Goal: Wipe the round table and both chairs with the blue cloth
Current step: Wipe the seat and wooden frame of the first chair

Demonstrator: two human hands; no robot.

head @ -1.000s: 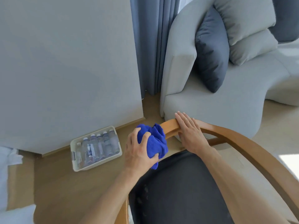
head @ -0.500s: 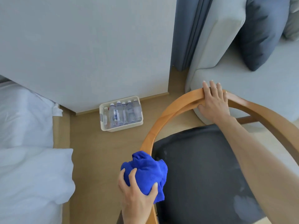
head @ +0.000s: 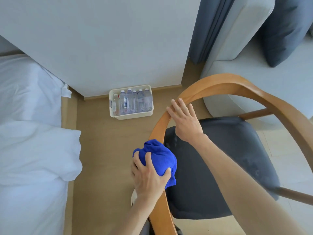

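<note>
Two bare hands are busy on one chair. It is a wooden chair with a curved brown back rail [head: 220, 83] and a dark grey soft seat [head: 220, 158].

The left hand [head: 149, 177] is wrapped tight around a bunched-up bright blue cloth [head: 160, 158]. It holds the cloth against the left side of the curved rail. The fingers [head: 142, 160] dig into the top of the cloth and the thumb squeezes it from the right.

The right hand [head: 184, 121] holds nothing. It lies flat and open on the rail, a bit further up the curve, with the fingers spread. Both hands are near each other but do not touch.

On the light brown wooden floor [head: 105, 150] past the chair stands a small cream plastic basket [head: 130, 116] full of clear water bottles [head: 133, 100]. The basket sits right by the plain pale wall [head: 101, 39].

At the left is a bed with white sheets and a white pillow [head: 33, 150]. At the top right is a light grey sofa [head: 254, 68] with a dark blue cushion [head: 284, 31] on it. Dark blue curtains [head: 210, 28] hang between the wall and the sofa.
</note>
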